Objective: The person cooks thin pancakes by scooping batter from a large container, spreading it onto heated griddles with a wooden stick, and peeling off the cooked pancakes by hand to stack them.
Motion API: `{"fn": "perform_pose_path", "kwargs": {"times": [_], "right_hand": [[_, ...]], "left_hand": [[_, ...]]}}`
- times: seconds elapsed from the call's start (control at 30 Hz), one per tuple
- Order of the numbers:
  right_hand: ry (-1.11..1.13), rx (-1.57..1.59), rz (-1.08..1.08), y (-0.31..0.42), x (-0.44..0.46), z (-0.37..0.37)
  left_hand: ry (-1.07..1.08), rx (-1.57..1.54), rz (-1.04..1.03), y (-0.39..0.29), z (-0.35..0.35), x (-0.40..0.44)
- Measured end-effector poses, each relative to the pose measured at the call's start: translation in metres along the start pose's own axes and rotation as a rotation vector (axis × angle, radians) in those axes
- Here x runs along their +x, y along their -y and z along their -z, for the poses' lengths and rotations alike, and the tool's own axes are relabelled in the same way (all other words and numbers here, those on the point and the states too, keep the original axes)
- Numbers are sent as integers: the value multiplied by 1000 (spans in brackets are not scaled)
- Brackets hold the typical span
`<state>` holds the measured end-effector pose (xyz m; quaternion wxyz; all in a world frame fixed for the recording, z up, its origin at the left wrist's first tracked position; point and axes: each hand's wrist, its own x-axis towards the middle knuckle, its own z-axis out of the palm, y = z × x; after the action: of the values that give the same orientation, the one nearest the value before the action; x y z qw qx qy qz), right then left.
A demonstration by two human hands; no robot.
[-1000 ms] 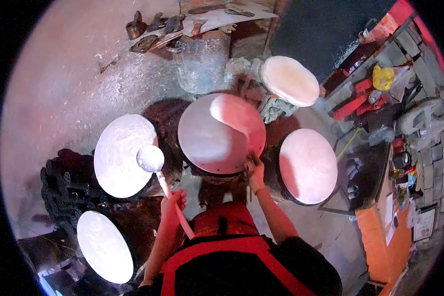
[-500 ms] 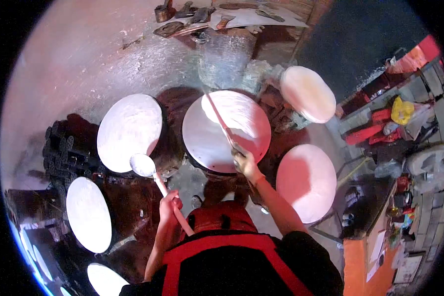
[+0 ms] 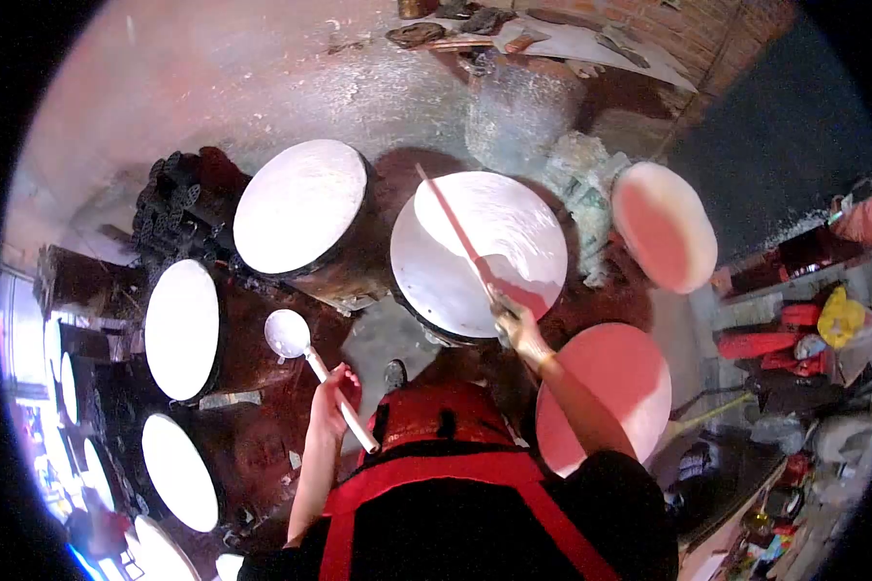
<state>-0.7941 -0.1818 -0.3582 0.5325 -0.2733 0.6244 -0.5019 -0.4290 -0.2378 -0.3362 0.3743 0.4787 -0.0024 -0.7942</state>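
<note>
My right hand [image 3: 516,327] is closed around a long thin wooden stick [image 3: 452,214], which slants over a round griddle [image 3: 412,276] in front of me. White batter [image 3: 489,208] covers the far and right parts of that surface, with curved streaks in it. What the stick's lower end looks like is hidden by my hand. In my left hand [image 3: 336,395] is a ladle [image 3: 288,334] with a pale round bowl and light handle, held left of my body. Its bowl hangs apart from the griddles, and its inside looks whitish.
More round white-topped griddles stand around: one back left [image 3: 300,205], others left [image 3: 182,329] and lower left [image 3: 179,473]. A reddish-lit one [image 3: 606,392] is by my right forearm, an oval-looking one [image 3: 665,228] beyond. Dark perforated briquettes [image 3: 179,208] are piled at left.
My view has turned, bringing more of the left side in. The ladle bowl has come away from the back-left griddle's edge. White batter now reaches farther round the right side of the middle griddle.
</note>
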Motion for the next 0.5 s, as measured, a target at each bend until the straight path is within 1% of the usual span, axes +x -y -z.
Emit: {"fn": "perform_pose_path", "kwargs": {"times": [0.1,0.13,0.17,0.2,0.23,0.27,0.3,0.33,0.37,0.4,0.43,0.5], "right_hand": [[204,-60,86,-34,-2,46],[222,-33,53,-28,-8,65],[173,-62,65,-29,0,75],[47,-15,47,-30,7,86],[-79,34,22,-8,7,86],[-208,62,-47,12,13,80],[-335,88,-119,27,25,76],[-187,60,-18,27,34,80],[-108,2,-134,26,42,80],[26,-19,-178,21,36,87],[161,-39,-217,37,18,86],[358,118,-187,26,1,111]], "left_hand": [[-119,3,-45,5,-10,-16],[-150,5,-55,5,-19,-24],[-178,8,-67,6,-26,-30],[-136,15,-65,6,-28,-34],[-97,25,-61,6,-30,-39],[-62,38,-55,6,-31,-44],[-110,61,-3,7,-34,-46],[-130,61,-3,11,-37,-52],[-153,62,-4,15,-40,-58],[-173,59,-6,19,-42,-63],[-189,64,-29,22,-43,-66],[-222,73,-69,33,-36,-75]]}}
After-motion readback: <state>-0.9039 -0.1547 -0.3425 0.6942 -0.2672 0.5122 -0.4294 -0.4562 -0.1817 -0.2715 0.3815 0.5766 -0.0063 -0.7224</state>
